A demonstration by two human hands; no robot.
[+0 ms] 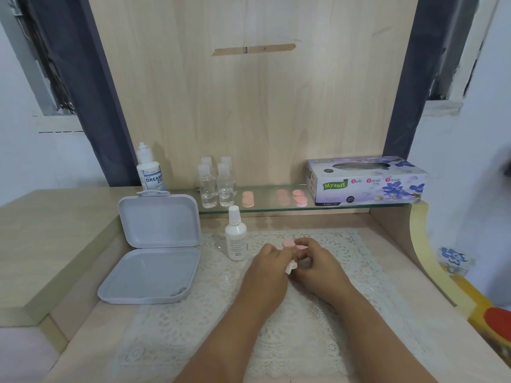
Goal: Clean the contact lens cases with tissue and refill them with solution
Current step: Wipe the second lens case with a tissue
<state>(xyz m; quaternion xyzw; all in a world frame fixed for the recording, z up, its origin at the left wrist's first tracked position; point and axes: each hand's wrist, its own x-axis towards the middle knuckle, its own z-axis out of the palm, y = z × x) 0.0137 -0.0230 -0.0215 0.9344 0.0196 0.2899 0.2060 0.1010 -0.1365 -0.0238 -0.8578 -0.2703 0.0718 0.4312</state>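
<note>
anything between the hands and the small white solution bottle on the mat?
Nothing visible. The small white bottle stands upright on the lace mat, just left of the left hand, with bare mat between. Both hands are busy though: pink lens case and tissue.

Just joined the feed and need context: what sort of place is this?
Probably a dressing table or vanity desk at home: a wood-panel desk with a glass shelf, a lace mat, a tissue box, and a lens solution bottle beside an open white case.

Both hands point(272, 261) point(318, 261) together, fingers curled.
</note>
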